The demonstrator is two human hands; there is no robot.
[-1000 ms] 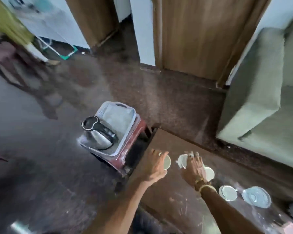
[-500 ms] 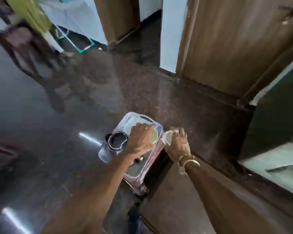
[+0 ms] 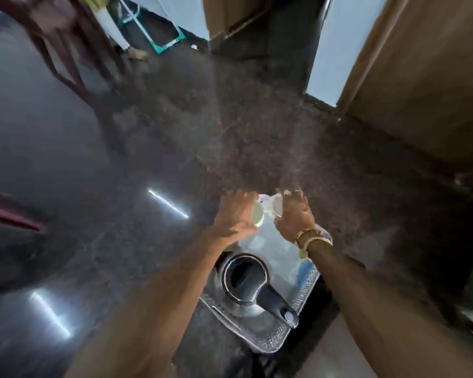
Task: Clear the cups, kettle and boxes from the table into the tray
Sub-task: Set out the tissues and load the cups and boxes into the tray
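Left hand [image 3: 236, 216] and right hand [image 3: 294, 214] each seemingly grip a cup [image 3: 257, 213]; set both upright at the tray's [image 3: 307, 289] twelve o'clock end, beyond the kettle [image 3: 243, 281]

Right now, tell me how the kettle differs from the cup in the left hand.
The kettle is shiny metal with a black handle; the cup is pale. The kettle sits in the tray; the cup is held by the left hand above it. The kettle is far bigger than the cup.

The left forearm [image 3: 153, 296] and the right forearm [image 3: 366, 290] are bare. Just behind the right hand [image 3: 294, 214], the wrist carries gold-coloured bangles [image 3: 307, 234] and a band [image 3: 325, 235] with a bluish patch.
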